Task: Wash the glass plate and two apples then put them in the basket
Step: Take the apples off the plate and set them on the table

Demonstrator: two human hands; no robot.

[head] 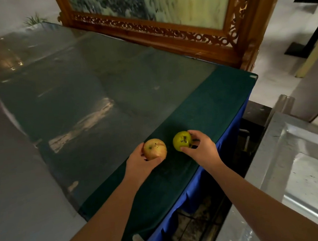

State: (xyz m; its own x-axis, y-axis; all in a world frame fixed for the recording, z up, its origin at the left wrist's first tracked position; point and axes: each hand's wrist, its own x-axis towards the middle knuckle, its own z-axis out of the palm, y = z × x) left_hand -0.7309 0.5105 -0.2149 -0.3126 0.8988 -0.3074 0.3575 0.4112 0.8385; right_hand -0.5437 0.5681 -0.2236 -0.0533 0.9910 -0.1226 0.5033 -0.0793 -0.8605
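Left hand (139, 162) grips yellow apple (154, 149), right hand (202, 148) seemingly green apple (182, 140).

I see two apples, side by side, slightly apart, over green table top near its right edge. Yellow apple (155, 149): tan, dark specks, scuffed skin, on left. Green apple (182, 140): dark blotches, on right. Both gripped.

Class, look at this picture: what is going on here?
A person grips one apple in each hand over a dark green glass-topped table. The left hand holds a yellowish speckled apple; the right hand holds a green blemished apple. A steel sink stands at right. No plate or basket shows.
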